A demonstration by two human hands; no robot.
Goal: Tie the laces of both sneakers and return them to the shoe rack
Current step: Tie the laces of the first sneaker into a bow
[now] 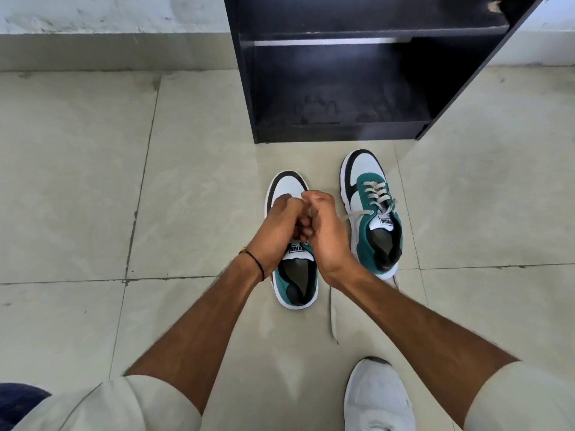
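In front of the black shoe rack (342, 88), the left hand (280, 222) and right hand (326, 228) pinch the left sneaker's (289, 185) laces mid-knot; likely next, cinch it, then tie the right sneaker (370, 209), its laces loose.

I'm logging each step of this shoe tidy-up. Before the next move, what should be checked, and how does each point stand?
1. Both hands on the left sneaker: left hand and right hand meet over its laces. Ok.
2. Knot on that sneaker finished: hidden by the fingers. Cannot tell.
3. Right sneaker tied: its lace trails loose. Not ok.
4. Both sneakers upright on the floor. Ok.
5. Shoe rack bottom shelf free for the pair. Ok.
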